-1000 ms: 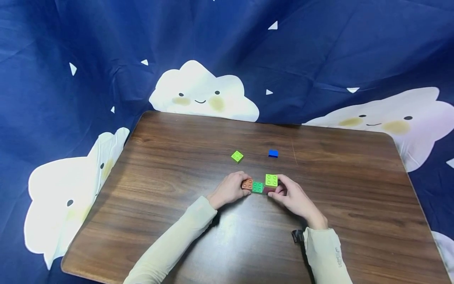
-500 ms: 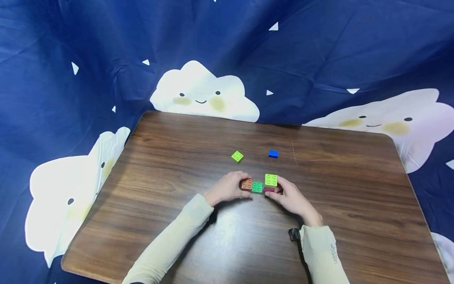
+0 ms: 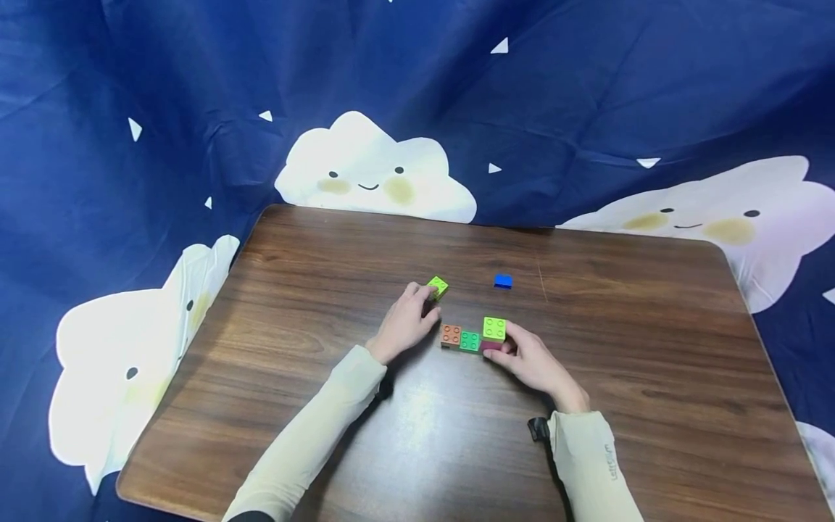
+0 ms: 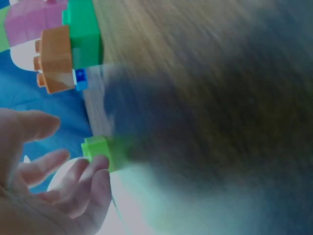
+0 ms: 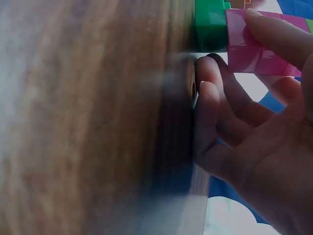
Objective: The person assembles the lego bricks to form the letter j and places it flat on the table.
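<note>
In the head view my left hand reaches out at a loose lime green toy building brick, its fingertips overlapping that brick's near side. The left wrist view shows the fingers spread and loosely bent beside the lime brick, the thumb well apart. My right hand holds the pink bricks between thumb and fingers. Those pink bricks rise from the right end of a green brick, and another lime brick tops them. An orange brick stands at the green brick's left end.
A small blue brick lies behind the joined bricks, right of the loose lime one. The brown wooden table backs onto a dark blue cloth with printed white clouds.
My left hand has let go of the orange brick and moved back and left to the loose lime brick. The right hand and joined bricks have shifted slightly left.
</note>
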The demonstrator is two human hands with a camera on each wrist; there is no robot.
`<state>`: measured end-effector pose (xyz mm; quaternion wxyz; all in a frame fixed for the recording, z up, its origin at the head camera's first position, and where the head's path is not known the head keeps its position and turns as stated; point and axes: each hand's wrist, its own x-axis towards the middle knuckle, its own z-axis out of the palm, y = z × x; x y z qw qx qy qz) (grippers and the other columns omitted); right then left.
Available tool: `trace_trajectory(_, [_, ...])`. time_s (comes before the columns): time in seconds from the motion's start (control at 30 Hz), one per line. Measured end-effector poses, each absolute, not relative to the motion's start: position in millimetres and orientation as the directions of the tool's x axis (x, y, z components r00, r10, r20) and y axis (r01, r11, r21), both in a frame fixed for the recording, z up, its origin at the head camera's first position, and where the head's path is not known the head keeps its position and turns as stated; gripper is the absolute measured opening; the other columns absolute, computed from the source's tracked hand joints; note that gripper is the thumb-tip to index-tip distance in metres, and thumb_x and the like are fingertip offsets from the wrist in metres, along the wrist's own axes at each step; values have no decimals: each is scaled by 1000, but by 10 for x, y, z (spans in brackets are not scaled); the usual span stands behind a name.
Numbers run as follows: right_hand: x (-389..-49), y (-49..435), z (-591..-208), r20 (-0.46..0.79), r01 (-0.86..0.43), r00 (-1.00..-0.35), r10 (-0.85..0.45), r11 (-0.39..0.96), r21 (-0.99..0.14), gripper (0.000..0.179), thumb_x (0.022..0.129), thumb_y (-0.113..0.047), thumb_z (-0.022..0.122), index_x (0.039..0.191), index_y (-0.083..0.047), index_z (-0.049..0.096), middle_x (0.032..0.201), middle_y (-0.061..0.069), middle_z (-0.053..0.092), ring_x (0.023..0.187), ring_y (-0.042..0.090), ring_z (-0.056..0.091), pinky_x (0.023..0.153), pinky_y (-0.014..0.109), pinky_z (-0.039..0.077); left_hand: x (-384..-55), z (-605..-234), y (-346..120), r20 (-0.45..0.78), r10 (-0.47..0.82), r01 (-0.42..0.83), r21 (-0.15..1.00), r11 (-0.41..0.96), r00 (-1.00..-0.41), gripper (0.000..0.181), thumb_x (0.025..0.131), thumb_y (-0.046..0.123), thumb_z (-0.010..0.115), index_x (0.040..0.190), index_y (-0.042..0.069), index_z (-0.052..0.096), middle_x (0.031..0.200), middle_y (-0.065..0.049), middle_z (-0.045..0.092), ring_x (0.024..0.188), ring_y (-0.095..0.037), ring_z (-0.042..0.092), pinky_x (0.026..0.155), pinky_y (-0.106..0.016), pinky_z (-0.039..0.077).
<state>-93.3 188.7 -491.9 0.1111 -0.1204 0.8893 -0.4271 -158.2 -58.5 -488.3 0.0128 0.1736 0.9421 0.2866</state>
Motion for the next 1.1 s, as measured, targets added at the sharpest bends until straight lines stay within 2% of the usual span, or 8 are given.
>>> trace_trajectory(0.13, [-928, 1892, -4912, -90, -123, -947, -310, 603, -788, 29, 88, -17, 70, 114, -11, 59, 82, 2, 59, 73, 15, 52, 63, 23, 43, -1624, -4932, -566, 88, 327, 321, 545, 775, -941, 51, 92, 18, 59, 141, 8, 45, 130, -14, 47, 110, -30, 57, 93, -42, 49])
trace_trajectory(0.27, [-928, 1891, -4920, -90, -123, -946, -310, 605, -787, 28, 88, -18, 70, 113, -12, 59, 82, 2, 58, 73, 14, 51, 63, 23, 43, -1657, -4967, -549, 58, 366, 342, 515, 786, -929, 61, 94, 13, 56, 150, 15, 34, 151, -14, 33, 122, -38, 51, 98, -45, 46])
trace_trajectory(0.43, [-930, 1890, -4938, -89, -124, -947, -308, 607, -785, 28, 88, -22, 71, 112, -14, 59, 81, 1, 58, 72, 13, 51, 62, 24, 43, -1690, -4972, -527, 25, 433, 399, 437, 806, -901, 64, 94, 6, 52, 153, 18, 29, 159, -10, 24, 119, -35, 52, 96, -43, 45])
trace_trajectory(0.57, [-936, 1893, -4945, -91, -122, -946, -310, 603, -788, 28, 88, -22, 71, 112, -14, 59, 81, 1, 58, 71, 13, 51, 62, 24, 43, -1707, -4948, -513, -12, 474, 438, 361, 823, -880, 61, 95, 5, 49, 152, 16, 30, 159, -7, 26, 109, -34, 53, 89, -42, 48])
trace_trajectory(0.67, [-937, 1896, -4949, -99, -115, -946, -309, 604, -788, 29, 88, -21, 70, 114, -13, 59, 81, 1, 58, 71, 13, 51, 62, 23, 43, -1714, -4932, -513, -26, 486, 451, 332, 828, -874, 58, 95, 7, 51, 150, 14, 34, 156, -8, 32, 111, -34, 53, 89, -43, 49])
trace_trajectory(0.8, [-937, 1897, -4943, -110, -104, -946, -304, 609, -787, 31, 88, -19, 70, 115, -11, 58, 82, 2, 59, 72, 14, 52, 62, 23, 43, -1728, -4926, -528, -8, 480, 446, 357, 821, -877, 56, 92, 8, 58, 146, 10, 42, 148, -11, 40, 117, -35, 52, 94, -44, 48])
trace_trajectory(1.1, [-941, 1885, -4944, -116, -96, -948, -296, 615, -783, 31, 88, -19, 70, 115, -11, 58, 82, 2, 59, 71, 14, 52, 61, 23, 43, -1734, -4947, -589, 14, 461, 426, 409, 807, -887, 52, 85, 1, 64, 135, 12, 54, 134, -12, 46, 109, -33, 56, 87, -43, 52])
